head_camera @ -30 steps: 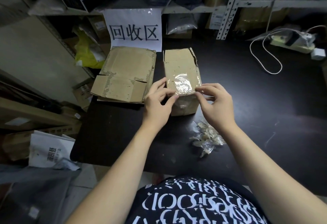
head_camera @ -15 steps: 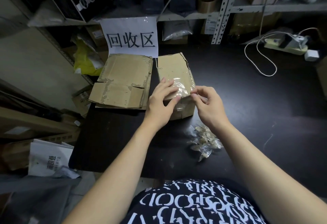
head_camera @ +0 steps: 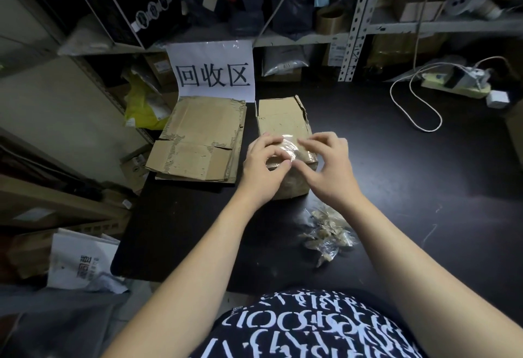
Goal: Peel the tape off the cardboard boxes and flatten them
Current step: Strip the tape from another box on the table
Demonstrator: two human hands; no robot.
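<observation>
A small brown cardboard box (head_camera: 278,115) lies lengthwise on the black table (head_camera: 410,176), with its near half covered in shiny clear tape (head_camera: 293,147). My left hand (head_camera: 261,172) grips the box's near left corner, fingers curled over the taped top and thumb on the near edge. My right hand (head_camera: 329,172) is curled over the near right side, and its fingertips pinch at the tape beside my left thumb. Whether any tape edge has lifted is hidden by my fingers.
A stack of flattened cardboard (head_camera: 198,142) lies left of the box, below a white paper sign (head_camera: 212,72). A crumpled pile of peeled tape (head_camera: 327,234) sits near my right forearm. A power strip (head_camera: 455,87) with a white cable (head_camera: 416,114) is at the far right. Shelves stand behind.
Both hands have moved closer together over the taped near end of the box. My right hand has shifted from the box's right edge onto its top.
</observation>
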